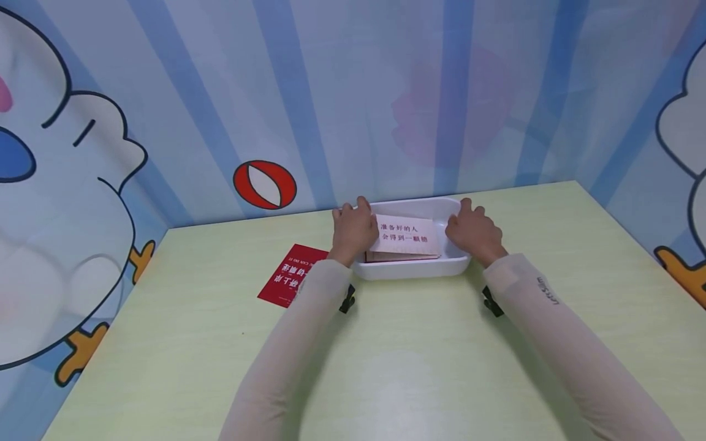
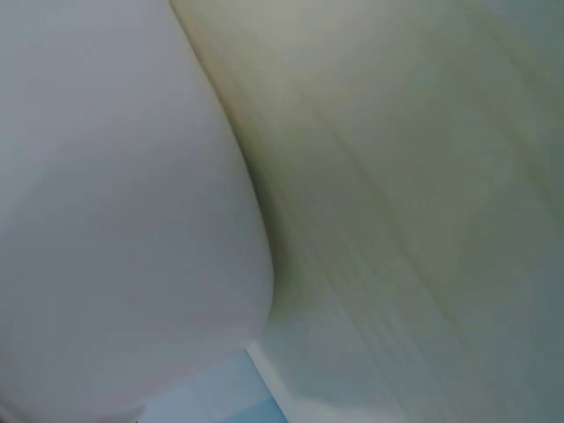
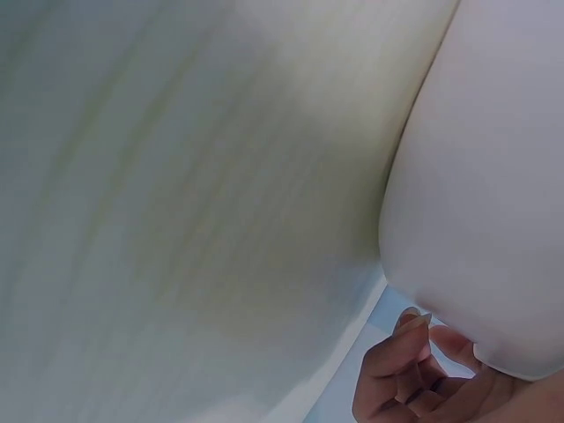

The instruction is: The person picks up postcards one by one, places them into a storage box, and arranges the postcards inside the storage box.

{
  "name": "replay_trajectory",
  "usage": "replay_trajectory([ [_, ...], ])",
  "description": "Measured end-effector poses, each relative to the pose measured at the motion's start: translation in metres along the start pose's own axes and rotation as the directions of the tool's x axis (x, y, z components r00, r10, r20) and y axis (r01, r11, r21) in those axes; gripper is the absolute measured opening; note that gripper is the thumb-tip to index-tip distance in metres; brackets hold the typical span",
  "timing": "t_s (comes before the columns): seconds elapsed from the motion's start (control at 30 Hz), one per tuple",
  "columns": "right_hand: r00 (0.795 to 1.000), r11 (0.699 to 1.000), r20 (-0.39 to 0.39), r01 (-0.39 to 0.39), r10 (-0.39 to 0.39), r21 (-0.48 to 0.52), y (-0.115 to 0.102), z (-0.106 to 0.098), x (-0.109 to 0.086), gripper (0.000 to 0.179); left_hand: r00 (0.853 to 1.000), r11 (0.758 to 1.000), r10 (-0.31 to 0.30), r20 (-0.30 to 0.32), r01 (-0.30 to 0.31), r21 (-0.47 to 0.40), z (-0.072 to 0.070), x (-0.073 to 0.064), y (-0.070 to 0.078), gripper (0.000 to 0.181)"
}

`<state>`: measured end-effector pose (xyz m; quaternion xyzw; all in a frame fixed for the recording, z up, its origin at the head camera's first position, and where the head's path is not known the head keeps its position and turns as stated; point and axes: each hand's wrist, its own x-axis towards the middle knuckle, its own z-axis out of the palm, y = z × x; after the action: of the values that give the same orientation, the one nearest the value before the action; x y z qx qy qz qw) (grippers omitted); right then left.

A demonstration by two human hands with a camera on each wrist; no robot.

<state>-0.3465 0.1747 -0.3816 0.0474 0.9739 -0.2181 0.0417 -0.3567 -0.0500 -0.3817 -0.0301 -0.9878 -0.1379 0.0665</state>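
Note:
A white plastic tray [image 1: 419,270] stands near the far edge of the table. My left hand [image 1: 355,231] grips its left end, and my right hand [image 1: 475,231] grips the right end. Inside the tray lies a pale booklet [image 1: 405,236] with printed characters, its front edge slightly lifted. In the left wrist view the tray's outer wall [image 2: 132,220] fills the left side, and the left hand's grip is hardly visible. Curled fingers [image 3: 397,361] of the right hand show beside the tray's corner in the right wrist view; the thumb's hold is partly hidden.
A red card [image 1: 289,275] with white characters lies on the pale yellow-green table [image 1: 419,367], partly behind the left sleeve. A blue cartoon-printed backdrop [image 1: 364,104] rises right behind the table's far edge.

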Motion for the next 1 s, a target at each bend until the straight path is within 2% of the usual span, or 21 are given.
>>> replay_trajectory([
  [0.17, 1.000, 1.000, 0.002, 0.001, -0.001, -0.002, -0.0001, -0.0007, -0.0010, 0.062, 1.000, 1.000, -0.008, 0.005, 0.008, 0.031, 0.0003, -0.0012, 0.0006, 0.048],
  [0.6, 1.000, 1.000, -0.008, 0.004, -0.004, -0.018, 0.0027, -0.0008, 0.0011, 0.062, 1.000, 1.000, 0.018, -0.020, -0.017, 0.012, 0.0018, -0.0006, 0.0013, 0.035],
  [0.87, 1.000, 1.000, -0.014, 0.002, -0.003, -0.014, 0.0029, -0.0030, 0.0004, 0.061, 1.000, 0.995, 0.030, -0.003, -0.030, 0.096, 0.0008, -0.0009, 0.0049, 0.049],
  [1.0, 1.000, 1.000, -0.013, -0.008, 0.008, -0.011, 0.0033, -0.0032, 0.0005, 0.062, 1.000, 0.992, 0.028, 0.014, -0.030, 0.123, 0.0010, -0.0014, 0.0071, 0.049],
])
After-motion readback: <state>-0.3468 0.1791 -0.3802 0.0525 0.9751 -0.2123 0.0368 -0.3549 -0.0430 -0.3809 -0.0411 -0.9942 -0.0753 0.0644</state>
